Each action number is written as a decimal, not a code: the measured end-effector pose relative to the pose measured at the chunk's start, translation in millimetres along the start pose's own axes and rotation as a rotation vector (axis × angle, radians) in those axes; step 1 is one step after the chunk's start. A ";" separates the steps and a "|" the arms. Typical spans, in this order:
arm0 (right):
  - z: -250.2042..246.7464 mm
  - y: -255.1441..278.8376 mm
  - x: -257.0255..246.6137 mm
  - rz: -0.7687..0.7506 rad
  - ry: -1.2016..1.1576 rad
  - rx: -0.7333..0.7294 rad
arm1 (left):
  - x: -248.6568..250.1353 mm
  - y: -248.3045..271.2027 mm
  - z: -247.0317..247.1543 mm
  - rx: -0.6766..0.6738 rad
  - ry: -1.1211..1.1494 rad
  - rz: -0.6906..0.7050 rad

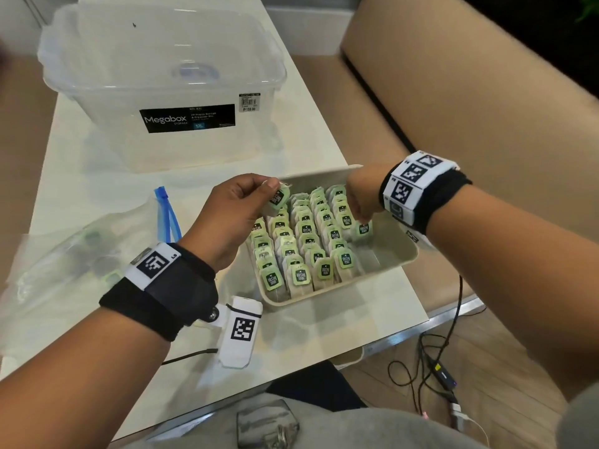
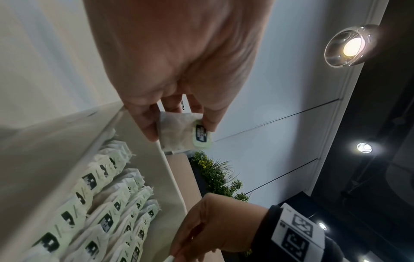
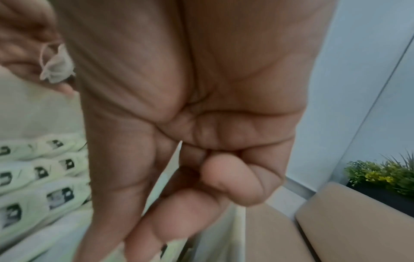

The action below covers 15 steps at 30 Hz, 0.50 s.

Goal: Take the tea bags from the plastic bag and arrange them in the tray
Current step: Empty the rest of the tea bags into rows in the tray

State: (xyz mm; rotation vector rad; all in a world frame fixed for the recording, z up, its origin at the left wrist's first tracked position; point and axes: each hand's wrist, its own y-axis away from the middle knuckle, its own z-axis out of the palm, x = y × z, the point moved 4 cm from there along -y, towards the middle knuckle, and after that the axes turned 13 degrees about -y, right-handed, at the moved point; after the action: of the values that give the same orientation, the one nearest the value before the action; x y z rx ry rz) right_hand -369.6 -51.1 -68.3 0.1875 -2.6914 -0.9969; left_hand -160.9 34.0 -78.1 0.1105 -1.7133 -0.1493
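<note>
So the left wrist view is showing the left hand (image 2: 179,74) pinching a tea bag (image 2: 181,131) above the tray (image 1: 382,280) rim, while only the head view is catching the right hand (image 1: 361,197) pinching another tea bag (image 1: 363,229) at the tray's right side. Rows of tea bags (image 1: 301,244) are filling the tray. Sitting left is the plastic bag (image 1: 74,254), with a Megabox tub (image 1: 155,79) behind.

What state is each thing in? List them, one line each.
Left hand: pinches a tea bag above the tray's far left corner.
Right hand: pinches a second tea bag down in the tray's right side.
Tray: nearly full, rows of bags standing; right side part bare.
Plastic bag: flat on the table, few bags left.
Storage box: lid on.
</note>
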 end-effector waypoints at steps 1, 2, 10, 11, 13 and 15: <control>11.3 -43.5 21.3 0.052 -0.004 -0.032 | -0.2 -0.1 -0.2 -0.002 0.005 -0.003; 30.1 -98.2 48.7 0.054 0.008 -0.076 | -0.4 -0.2 -0.6 -0.004 0.012 -0.006; -2.6 -3.3 -18.4 0.041 -0.082 0.067 | -0.1 0.1 -3.8 0.004 0.022 -0.022; -4.2 -4.9 -19.3 0.051 -0.092 0.103 | -0.6 -0.1 -4.6 0.008 0.023 -0.026; -2.0 -30.2 -11.1 0.065 -0.116 0.084 | -1.5 -0.2 -5.8 0.017 0.024 -0.030; 15.9 -90.5 15.6 0.086 -0.065 0.015 | -2.3 0.1 -6.1 0.021 0.028 -0.034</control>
State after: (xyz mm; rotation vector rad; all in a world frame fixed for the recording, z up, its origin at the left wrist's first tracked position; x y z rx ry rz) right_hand -386.5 -112.8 -136.0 0.0420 -2.7399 -0.9733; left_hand -154.6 34.2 -79.4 0.1568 -1.6860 -0.1541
